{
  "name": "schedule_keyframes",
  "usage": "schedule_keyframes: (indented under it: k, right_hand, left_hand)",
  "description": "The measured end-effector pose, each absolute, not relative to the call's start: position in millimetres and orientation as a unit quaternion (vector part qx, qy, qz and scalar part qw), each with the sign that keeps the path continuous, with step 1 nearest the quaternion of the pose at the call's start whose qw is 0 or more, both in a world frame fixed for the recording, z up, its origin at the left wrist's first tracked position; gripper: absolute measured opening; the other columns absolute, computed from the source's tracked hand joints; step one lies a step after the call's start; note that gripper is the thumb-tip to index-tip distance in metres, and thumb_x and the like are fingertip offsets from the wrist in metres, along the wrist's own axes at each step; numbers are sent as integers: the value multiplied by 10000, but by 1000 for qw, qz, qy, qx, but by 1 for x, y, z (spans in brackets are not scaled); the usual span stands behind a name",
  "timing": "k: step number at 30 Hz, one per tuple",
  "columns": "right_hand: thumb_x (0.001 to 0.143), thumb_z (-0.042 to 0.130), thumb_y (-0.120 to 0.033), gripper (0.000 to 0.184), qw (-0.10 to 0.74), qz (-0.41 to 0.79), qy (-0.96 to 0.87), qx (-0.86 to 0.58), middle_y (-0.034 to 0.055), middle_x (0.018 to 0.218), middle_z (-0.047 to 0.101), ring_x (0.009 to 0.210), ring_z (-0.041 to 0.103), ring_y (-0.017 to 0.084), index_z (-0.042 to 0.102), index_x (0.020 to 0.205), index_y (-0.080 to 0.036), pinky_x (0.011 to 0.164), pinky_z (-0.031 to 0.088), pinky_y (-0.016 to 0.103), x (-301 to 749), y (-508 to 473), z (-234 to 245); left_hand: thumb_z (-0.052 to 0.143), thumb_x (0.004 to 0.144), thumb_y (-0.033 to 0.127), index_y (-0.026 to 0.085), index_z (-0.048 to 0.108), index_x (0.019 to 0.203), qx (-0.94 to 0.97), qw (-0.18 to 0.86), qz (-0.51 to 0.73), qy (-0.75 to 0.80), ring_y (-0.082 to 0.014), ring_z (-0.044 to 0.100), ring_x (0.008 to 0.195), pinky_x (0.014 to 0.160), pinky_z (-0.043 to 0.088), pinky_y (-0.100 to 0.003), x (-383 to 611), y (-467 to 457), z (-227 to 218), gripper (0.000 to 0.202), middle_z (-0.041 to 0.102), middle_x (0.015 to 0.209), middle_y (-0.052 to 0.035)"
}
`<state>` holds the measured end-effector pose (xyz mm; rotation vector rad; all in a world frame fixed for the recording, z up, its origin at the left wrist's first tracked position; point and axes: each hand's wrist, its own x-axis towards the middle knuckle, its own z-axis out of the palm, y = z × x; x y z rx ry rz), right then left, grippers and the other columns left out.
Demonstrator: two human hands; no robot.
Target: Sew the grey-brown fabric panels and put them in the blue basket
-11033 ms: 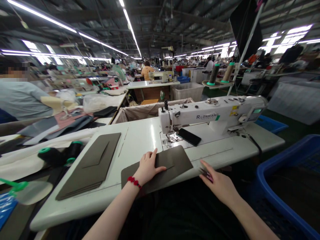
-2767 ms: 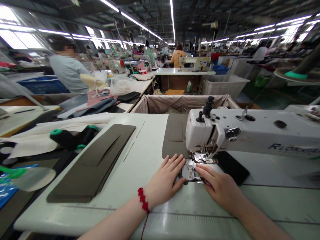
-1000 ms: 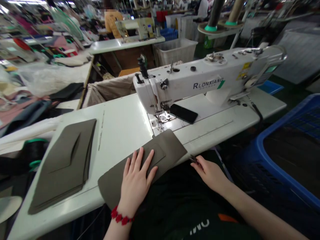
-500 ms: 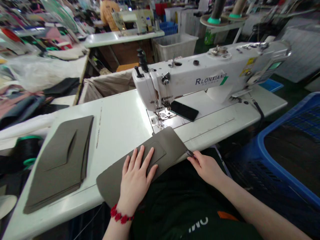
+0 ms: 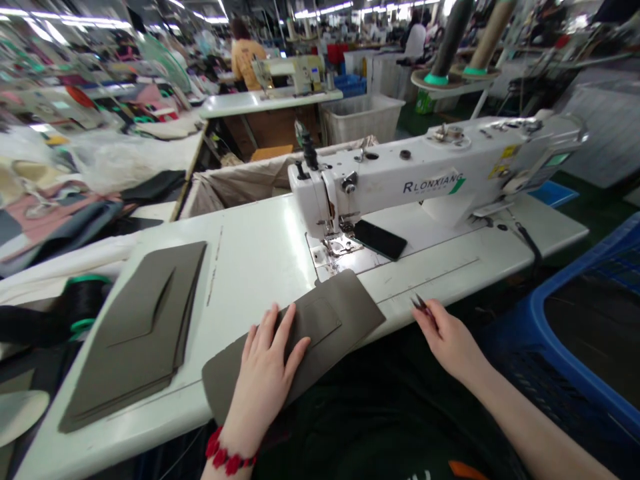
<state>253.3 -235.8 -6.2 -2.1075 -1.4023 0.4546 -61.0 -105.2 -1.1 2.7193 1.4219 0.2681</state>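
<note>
My left hand (image 5: 267,363) lies flat, fingers apart, on a grey-brown fabric panel (image 5: 357,303) with a stitched patch on it. The panel rests at the table's front edge, its near side overhanging. To the right, apart from the panel, my right hand (image 5: 450,333) is closed round small thread snips (image 5: 421,305), their pointed blades showing past the fingers. Just behind the panel stands a white sewing machine (image 5: 380,180), its needle area lit. A dark phone (image 5: 381,240) lies beside the needle plate.
A stack of similar grey-brown panels (image 5: 135,333) lies on the left of the white table (image 5: 250,247). A black thread cone (image 5: 87,303) sits beyond the left edge. At right stands a blue plastic basket (image 5: 545,300). A person in orange (image 5: 247,60) is farther back.
My right hand has moved right with the snips, away from the panel's corner. My left hand has slid slightly left on the panel. The camera view has tilted up.
</note>
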Motion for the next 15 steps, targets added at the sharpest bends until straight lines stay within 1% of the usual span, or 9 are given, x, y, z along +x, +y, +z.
schedule_keyframes:
  k: [2,3,5,6,8,10,11,13,15]
  right_hand:
    - [956,431,-495,278,255,156,-548,-781,-15,722,638,661,638,176,511,1048,-245,574,419,261,250,-235,-9]
    - [949,446,-498,316,239,144,-563,-778,-12,751,661,683,655,181,512,1139,-255,581,430,262,247,-233,-10]
    - [946,450,-492,428,202,111,-590,-774,-9,784,694,701,679,198,456,1325,-292,583,446,271,244,-221,-12]
    - [951,440,-483,479,179,93,-602,-773,-12,765,701,683,684,208,405,1397,-312,569,448,278,245,-214,-12]
    - [961,409,-458,539,128,64,-621,-771,-22,657,683,597,673,227,326,1476,-325,523,442,293,249,-198,-13]
    - [960,394,-430,544,85,47,-635,-766,-16,580,662,550,663,250,337,1486,-306,492,449,310,256,-187,-16]
    - [954,397,-417,534,75,45,-644,-760,-1,605,682,566,671,260,371,1474,-299,491,464,321,260,-185,-19]
    - [938,420,-389,494,90,53,-667,-738,30,791,746,665,702,266,462,1423,-300,543,520,343,268,-190,-25]
    - [918,465,-369,422,134,86,-700,-697,19,1017,743,804,716,243,571,1324,-322,667,567,331,275,-204,-33]
  left_hand:
    - [452,941,521,243,207,1509,868,30,102,486,-317,356,1357,1119,286,-538,-69,-97,-1,678,356,1486,-129]
    - [494,914,542,230,232,1499,861,35,108,495,-328,415,1300,1091,321,-538,-72,-93,0,712,430,1414,-138]
    - [585,854,556,200,329,1448,848,56,120,514,-331,502,1161,1019,394,-520,-74,-89,4,739,528,1238,-131]
    - [623,828,547,192,403,1391,841,75,127,521,-327,520,1107,984,421,-506,-74,-89,7,700,544,1166,-118]
    - [653,818,494,196,531,1210,830,132,144,523,-307,531,1054,944,445,-472,-71,-93,15,508,545,1089,-92]
    - [606,864,422,216,559,1032,818,217,157,509,-260,554,1002,907,464,-415,-71,-99,26,270,555,1050,-61]
    - [567,891,400,222,547,981,807,266,162,501,-233,571,954,872,477,-381,-74,-101,34,200,569,1015,-44]
    - [511,925,400,231,524,966,772,353,180,497,-196,597,860,793,496,-324,-89,-100,53,174,600,940,-14]
    - [526,915,449,238,513,1041,722,393,227,523,-187,620,830,731,508,-284,-116,-87,79,246,628,903,4]
